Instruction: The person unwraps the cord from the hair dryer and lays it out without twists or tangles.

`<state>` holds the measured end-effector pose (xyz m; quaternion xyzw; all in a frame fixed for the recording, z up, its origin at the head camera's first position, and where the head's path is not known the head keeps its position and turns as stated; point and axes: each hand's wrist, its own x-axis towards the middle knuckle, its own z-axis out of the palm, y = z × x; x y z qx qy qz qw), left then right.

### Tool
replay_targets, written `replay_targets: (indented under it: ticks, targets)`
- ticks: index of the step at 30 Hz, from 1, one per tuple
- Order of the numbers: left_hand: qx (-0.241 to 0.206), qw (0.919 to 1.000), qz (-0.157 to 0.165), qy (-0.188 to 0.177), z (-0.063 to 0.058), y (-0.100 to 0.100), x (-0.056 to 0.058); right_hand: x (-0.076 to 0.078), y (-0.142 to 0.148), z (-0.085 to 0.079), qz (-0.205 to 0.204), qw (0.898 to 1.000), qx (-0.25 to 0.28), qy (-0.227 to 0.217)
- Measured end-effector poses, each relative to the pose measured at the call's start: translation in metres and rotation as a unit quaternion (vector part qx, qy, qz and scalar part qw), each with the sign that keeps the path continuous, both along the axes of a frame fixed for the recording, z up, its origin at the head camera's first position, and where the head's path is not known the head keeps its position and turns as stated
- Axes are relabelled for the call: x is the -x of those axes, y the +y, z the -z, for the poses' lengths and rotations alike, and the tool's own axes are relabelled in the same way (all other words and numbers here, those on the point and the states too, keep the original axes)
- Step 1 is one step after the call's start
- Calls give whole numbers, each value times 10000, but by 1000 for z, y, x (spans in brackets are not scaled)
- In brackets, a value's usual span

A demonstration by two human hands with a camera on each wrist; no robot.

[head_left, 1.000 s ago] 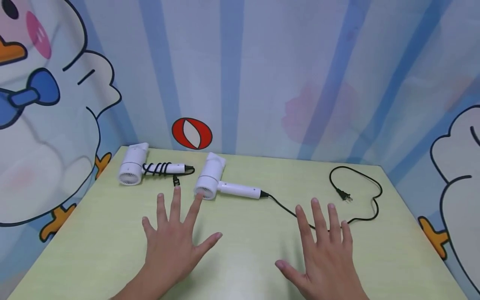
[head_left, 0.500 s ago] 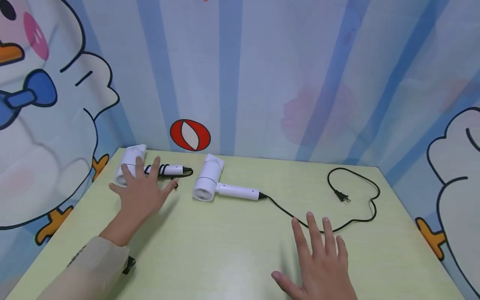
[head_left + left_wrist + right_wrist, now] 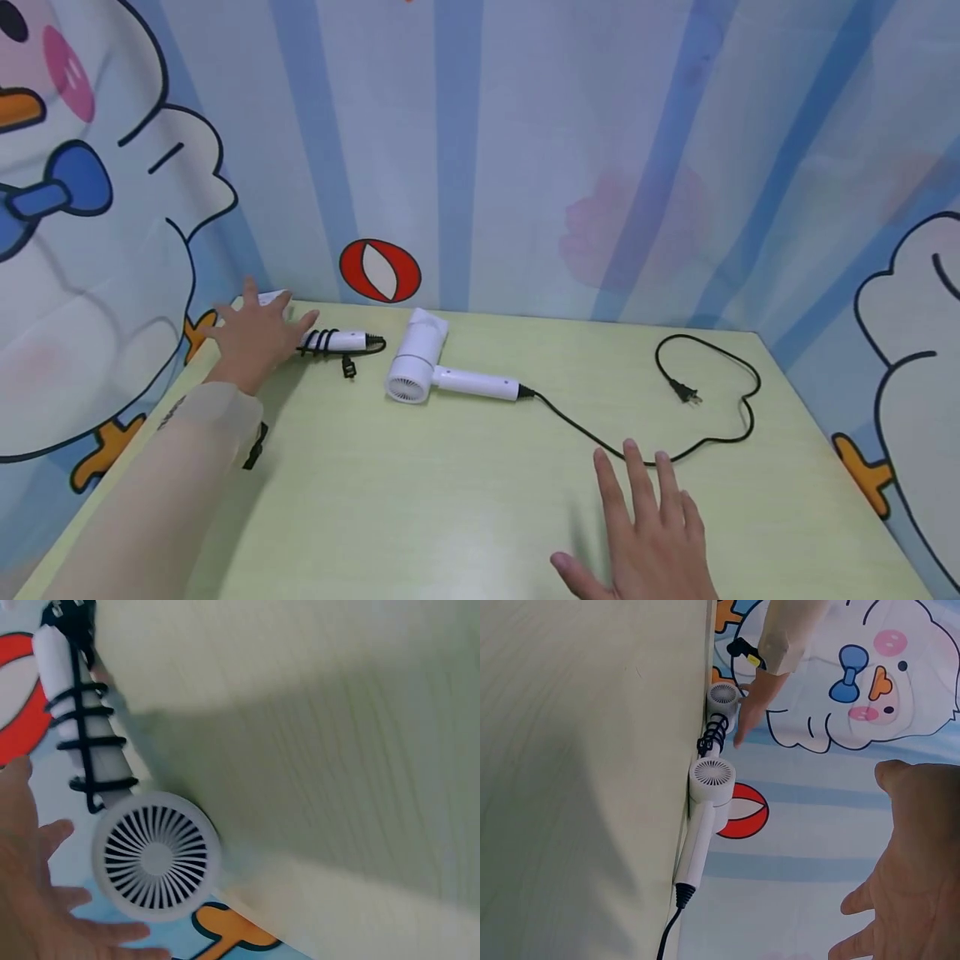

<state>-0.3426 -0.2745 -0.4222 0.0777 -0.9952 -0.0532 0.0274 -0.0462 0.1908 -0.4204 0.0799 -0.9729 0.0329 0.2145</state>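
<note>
My left hand (image 3: 255, 337) is spread over the body of a white hair dryer at the back left and hides most of it in the head view. This hair dryer (image 3: 156, 859) has its black cord (image 3: 90, 735) wound round the handle. In the left wrist view the fingers (image 3: 64, 900) extend beside its round vented end; whether they touch it I cannot tell. A second white hair dryer (image 3: 416, 358) lies to the right, its black cord (image 3: 577, 429) stretched out loose. Fingers spread, my right hand (image 3: 656, 542) hovers over the front right of the table, holding nothing.
The loose cord ends in a black two-pin plug (image 3: 684, 392) at the right. Another plug (image 3: 348, 367) lies below the wrapped handle. A patterned cloth (image 3: 517, 167) rises behind the pale table (image 3: 450, 500) and at both sides.
My left hand has travelled from the front middle of the table to the back left, over the wrapped hair dryer. The right hand has barely shifted. Both hair dryers appear unmoved.
</note>
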Motion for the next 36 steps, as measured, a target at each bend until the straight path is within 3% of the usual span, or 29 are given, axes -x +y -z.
replay_targets:
  ticks: [3,6,19,26,36]
  targets:
    - [-63,9984,61,-558,4,-6,5,-1,1,0,90,9999,11,-84]
    - [-46,9966,178,-808,8,-9,8,-1,2,-1,159,9998,5,-123]
    - [-23,9978,139,-653,17,-14,7,-4,1,3,226,9996,104,-163]
    - [-95,9987,229,-445,24,-13,-10,-6,5,11,164,9994,118,295]
    - [-140,9980,423,-438,23,-15,-51,-7,7,20,91,9969,329,716]
